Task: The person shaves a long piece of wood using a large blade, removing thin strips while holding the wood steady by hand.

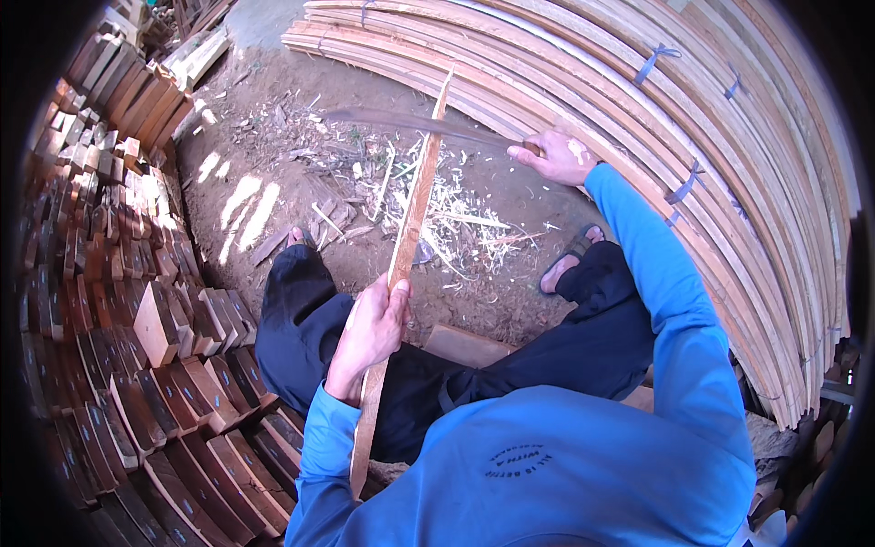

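My left hand [375, 326] is wrapped round a long wooden stake [416, 202]. The stake slants up and away from my lap and narrows to a sharp point at its far end. In my right hand [555, 157] is the handle of a long-bladed knife [383, 118], a machete by its look. Its blade reaches left across the stake a little below the point; whether it touches the wood I cannot tell. The blade looks slightly blurred.
Pale wood shavings [465, 232] litter the dirt ground between my sandalled feet. Bundles of long wooden strips [583, 82], bound with blue ties [656, 64], lie along the right. Stacked short wooden blocks [173, 401] rise on the left. A board [467, 345] lies beneath my legs.
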{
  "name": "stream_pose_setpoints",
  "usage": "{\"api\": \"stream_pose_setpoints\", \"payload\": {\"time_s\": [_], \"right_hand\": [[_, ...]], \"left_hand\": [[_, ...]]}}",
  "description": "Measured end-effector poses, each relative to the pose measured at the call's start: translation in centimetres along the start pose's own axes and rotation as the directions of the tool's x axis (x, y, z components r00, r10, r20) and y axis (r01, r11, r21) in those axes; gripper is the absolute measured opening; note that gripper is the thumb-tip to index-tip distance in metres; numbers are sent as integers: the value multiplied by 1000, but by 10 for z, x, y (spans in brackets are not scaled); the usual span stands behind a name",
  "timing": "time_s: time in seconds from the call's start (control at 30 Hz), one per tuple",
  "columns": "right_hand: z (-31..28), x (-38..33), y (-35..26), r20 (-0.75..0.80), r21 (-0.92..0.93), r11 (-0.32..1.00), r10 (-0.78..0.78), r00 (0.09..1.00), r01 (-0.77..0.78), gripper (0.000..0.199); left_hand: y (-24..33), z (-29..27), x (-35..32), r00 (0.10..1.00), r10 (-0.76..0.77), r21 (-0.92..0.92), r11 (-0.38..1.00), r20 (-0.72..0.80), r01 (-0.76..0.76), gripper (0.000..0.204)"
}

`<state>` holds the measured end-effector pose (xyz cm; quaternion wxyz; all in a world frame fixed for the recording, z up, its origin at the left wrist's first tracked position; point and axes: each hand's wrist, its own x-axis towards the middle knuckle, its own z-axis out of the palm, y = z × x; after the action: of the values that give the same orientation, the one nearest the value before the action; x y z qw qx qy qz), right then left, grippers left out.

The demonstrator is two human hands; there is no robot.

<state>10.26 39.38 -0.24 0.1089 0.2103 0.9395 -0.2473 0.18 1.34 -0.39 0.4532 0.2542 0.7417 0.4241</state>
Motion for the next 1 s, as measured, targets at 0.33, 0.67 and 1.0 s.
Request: {"api": "stream_pose_setpoints", "payload": {"time_s": [0.33,0.67,1.0], "right_hand": [[0,5,-2,-73,-36,999,-29,997,26,77],[1,10,14,-54,13,997,82,995,-82,74],[-2,16,23,-102,-18,977,211,972,-214,79]], "left_hand": [[3,0,-2,999,-27,38,999,-28,28,28],[13,1,-5,1000,-27,19,999,-5,27,28],[8,3,-4,999,-32,40,999,5,32,27]]}}
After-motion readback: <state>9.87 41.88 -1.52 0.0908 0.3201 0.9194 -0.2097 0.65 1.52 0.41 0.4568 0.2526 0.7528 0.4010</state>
